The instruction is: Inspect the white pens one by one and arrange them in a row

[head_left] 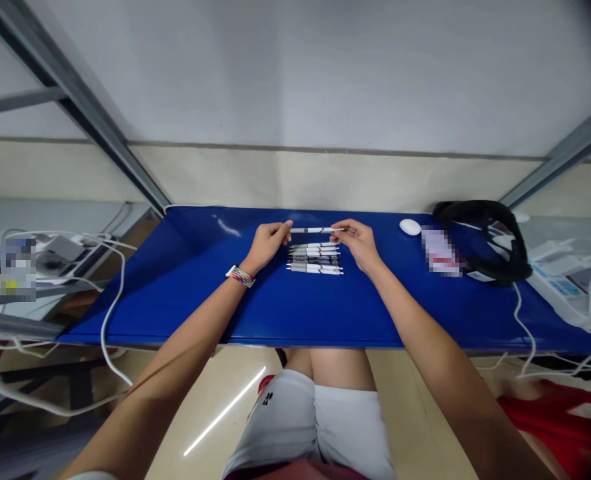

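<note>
A white pen [311,231] with dark markings lies crosswise between my two hands. My left hand [270,241] pinches its left end with thumb and fingers, a banded bracelet on that wrist. At the other end, my right hand [354,239] has its fingers closed around the pen's tip. Just below it, several similar white and grey pens [314,259] lie side by side in a stack of rows on the blue tabletop [285,310]. Whether the held pen touches the table, I cannot tell.
To the right are a white mouse [410,227], a blurred-out pink and white packet [441,251] and a black headband-like device [495,243]. A white power strip [558,290] with cables sits at the right edge. A white cable [118,293] hangs on the left. Metal posts flank the desk.
</note>
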Demonstrator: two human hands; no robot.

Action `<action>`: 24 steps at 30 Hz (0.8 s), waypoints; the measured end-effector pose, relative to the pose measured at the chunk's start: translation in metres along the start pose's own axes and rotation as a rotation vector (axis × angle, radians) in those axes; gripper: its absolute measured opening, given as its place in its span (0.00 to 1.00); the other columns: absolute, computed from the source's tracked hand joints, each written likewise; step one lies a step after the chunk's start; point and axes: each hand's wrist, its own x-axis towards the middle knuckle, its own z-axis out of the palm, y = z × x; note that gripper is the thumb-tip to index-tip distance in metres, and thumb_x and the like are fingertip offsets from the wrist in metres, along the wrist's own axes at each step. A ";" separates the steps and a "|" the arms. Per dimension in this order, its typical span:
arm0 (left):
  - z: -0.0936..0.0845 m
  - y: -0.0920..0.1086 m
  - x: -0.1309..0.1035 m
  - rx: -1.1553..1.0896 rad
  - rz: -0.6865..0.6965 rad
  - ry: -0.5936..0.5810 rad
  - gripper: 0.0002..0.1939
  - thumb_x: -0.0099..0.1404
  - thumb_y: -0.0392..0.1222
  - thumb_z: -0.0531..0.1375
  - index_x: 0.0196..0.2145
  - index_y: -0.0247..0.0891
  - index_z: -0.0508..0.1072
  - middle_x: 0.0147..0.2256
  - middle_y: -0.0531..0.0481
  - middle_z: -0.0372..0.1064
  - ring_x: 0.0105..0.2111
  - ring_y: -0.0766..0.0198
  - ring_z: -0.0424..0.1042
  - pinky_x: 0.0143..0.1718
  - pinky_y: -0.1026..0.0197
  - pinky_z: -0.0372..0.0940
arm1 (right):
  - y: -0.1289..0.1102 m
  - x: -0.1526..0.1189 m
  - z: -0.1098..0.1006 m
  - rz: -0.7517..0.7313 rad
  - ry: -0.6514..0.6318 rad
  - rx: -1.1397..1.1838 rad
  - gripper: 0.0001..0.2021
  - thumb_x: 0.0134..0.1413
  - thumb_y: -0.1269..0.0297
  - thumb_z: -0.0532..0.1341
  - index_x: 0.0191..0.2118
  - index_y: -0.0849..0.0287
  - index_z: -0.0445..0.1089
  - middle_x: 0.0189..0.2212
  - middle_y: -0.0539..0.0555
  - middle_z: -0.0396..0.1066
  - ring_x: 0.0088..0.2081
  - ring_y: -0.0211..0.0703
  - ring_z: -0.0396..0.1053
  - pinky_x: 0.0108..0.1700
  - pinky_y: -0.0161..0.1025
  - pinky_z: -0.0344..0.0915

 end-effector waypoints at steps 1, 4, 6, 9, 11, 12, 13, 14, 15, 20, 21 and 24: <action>-0.001 0.001 0.000 0.020 -0.004 0.004 0.32 0.75 0.63 0.58 0.21 0.38 0.74 0.20 0.50 0.69 0.24 0.65 0.66 0.32 0.58 0.59 | 0.000 0.000 0.001 -0.020 -0.008 -0.016 0.11 0.49 0.57 0.74 0.37 0.56 0.81 0.26 0.51 0.77 0.33 0.44 0.77 0.42 0.44 0.74; -0.001 0.001 0.001 0.008 0.002 0.001 0.30 0.74 0.62 0.59 0.22 0.37 0.75 0.21 0.50 0.70 0.24 0.65 0.67 0.32 0.59 0.60 | -0.001 0.000 0.000 -0.020 -0.014 -0.013 0.12 0.50 0.56 0.75 0.38 0.56 0.81 0.28 0.52 0.79 0.33 0.45 0.78 0.42 0.45 0.75; 0.000 0.001 0.002 -0.060 0.028 -0.012 0.21 0.70 0.58 0.66 0.30 0.37 0.79 0.27 0.49 0.75 0.28 0.64 0.70 0.34 0.60 0.63 | 0.000 0.001 -0.001 0.019 -0.006 0.032 0.13 0.49 0.56 0.76 0.39 0.56 0.82 0.29 0.52 0.79 0.32 0.44 0.77 0.42 0.46 0.75; 0.003 0.001 0.002 -0.190 0.051 -0.036 0.16 0.67 0.53 0.69 0.42 0.37 0.80 0.34 0.48 0.79 0.32 0.63 0.74 0.38 0.60 0.67 | 0.002 0.001 -0.003 0.073 0.000 0.119 0.14 0.48 0.57 0.76 0.40 0.56 0.82 0.30 0.53 0.79 0.31 0.43 0.76 0.42 0.46 0.75; 0.004 0.000 0.001 -0.238 0.043 -0.060 0.17 0.72 0.54 0.65 0.47 0.37 0.79 0.32 0.48 0.78 0.33 0.63 0.75 0.40 0.59 0.68 | 0.003 0.001 -0.003 0.092 0.003 0.143 0.14 0.47 0.57 0.77 0.40 0.56 0.82 0.30 0.53 0.79 0.31 0.43 0.76 0.42 0.46 0.75; 0.005 0.000 0.001 -0.246 0.044 -0.068 0.17 0.73 0.53 0.64 0.49 0.37 0.78 0.32 0.48 0.78 0.33 0.62 0.76 0.40 0.58 0.69 | 0.003 0.001 -0.002 0.099 0.003 0.146 0.15 0.47 0.57 0.77 0.40 0.56 0.82 0.30 0.53 0.79 0.32 0.43 0.76 0.42 0.46 0.75; 0.005 0.000 0.001 -0.244 0.053 -0.074 0.18 0.73 0.52 0.65 0.52 0.37 0.78 0.33 0.48 0.78 0.34 0.62 0.76 0.42 0.58 0.69 | 0.003 0.001 -0.002 0.104 0.003 0.146 0.15 0.46 0.56 0.77 0.40 0.56 0.82 0.30 0.53 0.79 0.32 0.43 0.76 0.42 0.46 0.75; 0.005 0.000 0.001 -0.239 0.069 -0.077 0.19 0.70 0.50 0.67 0.54 0.38 0.77 0.36 0.47 0.79 0.37 0.61 0.77 0.44 0.57 0.69 | 0.002 0.000 -0.001 0.108 0.001 0.145 0.15 0.46 0.56 0.77 0.40 0.56 0.82 0.30 0.53 0.78 0.32 0.43 0.75 0.42 0.46 0.75; 0.005 0.000 0.001 -0.232 0.085 -0.079 0.21 0.68 0.48 0.69 0.56 0.39 0.76 0.40 0.46 0.80 0.40 0.60 0.78 0.46 0.57 0.69 | 0.002 0.000 -0.001 0.110 0.000 0.147 0.15 0.46 0.56 0.77 0.40 0.56 0.82 0.30 0.53 0.78 0.32 0.43 0.75 0.42 0.46 0.75; 0.003 0.000 0.001 -0.180 0.067 -0.083 0.16 0.74 0.49 0.62 0.54 0.38 0.77 0.35 0.47 0.79 0.37 0.60 0.77 0.45 0.55 0.69 | 0.000 -0.001 0.001 0.119 -0.015 0.156 0.15 0.45 0.56 0.78 0.39 0.56 0.82 0.30 0.53 0.78 0.31 0.43 0.75 0.41 0.45 0.74; 0.003 0.000 0.001 -0.165 0.078 -0.072 0.18 0.72 0.49 0.64 0.55 0.39 0.76 0.36 0.47 0.79 0.38 0.60 0.77 0.44 0.55 0.69 | -0.001 -0.002 0.002 0.119 -0.014 0.156 0.15 0.45 0.56 0.78 0.39 0.56 0.82 0.30 0.53 0.78 0.31 0.43 0.75 0.41 0.45 0.74; 0.003 0.001 0.002 -0.169 0.111 -0.048 0.25 0.66 0.46 0.70 0.59 0.41 0.73 0.43 0.46 0.79 0.42 0.59 0.78 0.46 0.55 0.69 | -0.001 -0.002 0.002 0.118 -0.001 0.153 0.16 0.45 0.55 0.78 0.39 0.56 0.82 0.30 0.53 0.78 0.31 0.43 0.75 0.42 0.45 0.74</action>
